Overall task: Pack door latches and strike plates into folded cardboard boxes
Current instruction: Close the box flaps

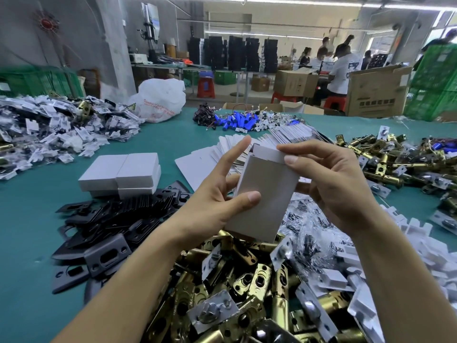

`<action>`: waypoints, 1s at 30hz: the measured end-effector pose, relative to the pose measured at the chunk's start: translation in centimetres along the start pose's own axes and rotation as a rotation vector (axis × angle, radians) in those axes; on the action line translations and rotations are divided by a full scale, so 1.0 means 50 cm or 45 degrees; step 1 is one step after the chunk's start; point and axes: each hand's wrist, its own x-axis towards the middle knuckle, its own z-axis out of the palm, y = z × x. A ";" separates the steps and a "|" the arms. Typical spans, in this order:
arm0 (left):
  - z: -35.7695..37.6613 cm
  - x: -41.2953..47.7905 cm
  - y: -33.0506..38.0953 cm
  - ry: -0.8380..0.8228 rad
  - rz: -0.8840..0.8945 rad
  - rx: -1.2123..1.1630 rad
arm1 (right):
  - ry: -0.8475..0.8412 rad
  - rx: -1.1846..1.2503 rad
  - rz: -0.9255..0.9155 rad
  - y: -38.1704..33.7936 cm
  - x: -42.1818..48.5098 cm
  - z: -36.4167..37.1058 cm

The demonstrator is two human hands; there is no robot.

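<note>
Below the box, nearest the camera, lies a heap of brass latches (pixel 247 280). Black strike plates (pixel 111 224) are piled to the lower left of the box. To its lower right are clear bags of small dark parts (pixel 304 226), with white card pieces (pixel 420 256) further right.

The box (pixel 267 191), white and tilted a little, is held above the latches and clear of the table (pixel 29 206). The left hand (pixel 217 201) grips its left side: the thumb presses the front face, the fingers curl behind, and the index finger stretches up past the left edge. The right hand (pixel 333 184) is at the top of the box, thumb and forefinger pinching the raised top flap; its other fingers curl behind the right side. What the box holds cannot be seen.

Left of the box sits a small stack of closed boxes (pixel 123 174). Just behind the box, flat blanks (pixel 222 154) are fanned out. Right of it is a second latch heap (pixel 395 164).

Further behind the box are blue cells with wires (pixel 237 120). Far to its left is a spread of white packets (pixel 49 129), and a white plastic bag (pixel 160 100) stands at the table's far edge. Beyond the table, people (pixel 341 68) sit among cartons.
</note>
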 end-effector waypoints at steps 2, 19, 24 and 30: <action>0.000 0.000 0.000 -0.005 0.004 -0.004 | 0.036 -0.073 -0.025 -0.002 0.001 0.001; 0.009 -0.004 0.008 -0.013 -0.010 0.007 | 0.071 -0.260 -0.126 -0.002 0.001 0.007; 0.009 -0.004 0.007 -0.050 -0.021 -0.047 | -0.103 -0.006 -0.028 -0.007 0.001 -0.010; 0.007 -0.003 0.006 -0.059 -0.030 -0.101 | -0.069 -0.036 -0.017 -0.001 0.001 -0.023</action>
